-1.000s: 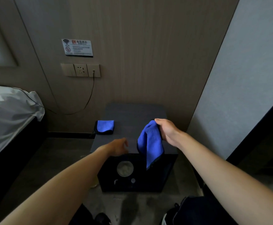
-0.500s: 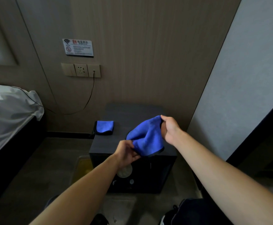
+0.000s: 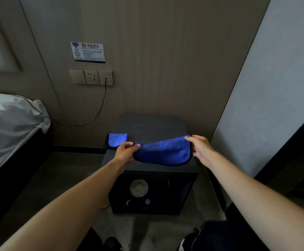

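A blue cloth with a dark edge (image 3: 163,152) is stretched between my two hands just above the front of a dark bedside cabinet (image 3: 151,126). My left hand (image 3: 126,151) pinches its left corner. My right hand (image 3: 201,148) pinches its right corner. The cloth sags in the middle and hangs over the cabinet's front part. A second blue cloth (image 3: 116,140), folded, lies on the cabinet's left edge, just behind my left hand.
The cabinet stands against a wood-panelled wall, with a grey wall (image 3: 267,98) close on the right. A bed with white bedding (image 3: 8,122) is at the left. A cable (image 3: 100,105) hangs from a wall socket (image 3: 91,77). My shoes (image 3: 189,240) show on the floor below.
My left hand took the cloth's free corner and pulled it left, so the bunched, hanging cloth is now spread wide between both hands. The folded cloth has not moved.
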The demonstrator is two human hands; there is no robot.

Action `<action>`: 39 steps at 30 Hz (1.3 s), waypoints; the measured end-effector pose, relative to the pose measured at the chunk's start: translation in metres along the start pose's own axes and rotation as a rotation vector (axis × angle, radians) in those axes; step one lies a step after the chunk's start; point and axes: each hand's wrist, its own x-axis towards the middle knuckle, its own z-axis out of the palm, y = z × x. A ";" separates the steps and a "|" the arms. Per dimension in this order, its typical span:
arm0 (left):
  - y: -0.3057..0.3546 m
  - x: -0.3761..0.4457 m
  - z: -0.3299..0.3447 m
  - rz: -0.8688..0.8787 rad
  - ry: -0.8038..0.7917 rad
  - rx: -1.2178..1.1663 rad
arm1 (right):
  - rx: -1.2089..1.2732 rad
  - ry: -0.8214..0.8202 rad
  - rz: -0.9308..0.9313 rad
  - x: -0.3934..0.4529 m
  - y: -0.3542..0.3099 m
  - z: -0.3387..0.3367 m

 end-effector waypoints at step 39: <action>0.064 -0.009 0.042 0.628 -0.589 1.022 | -0.798 -0.617 -0.168 -0.013 0.033 0.029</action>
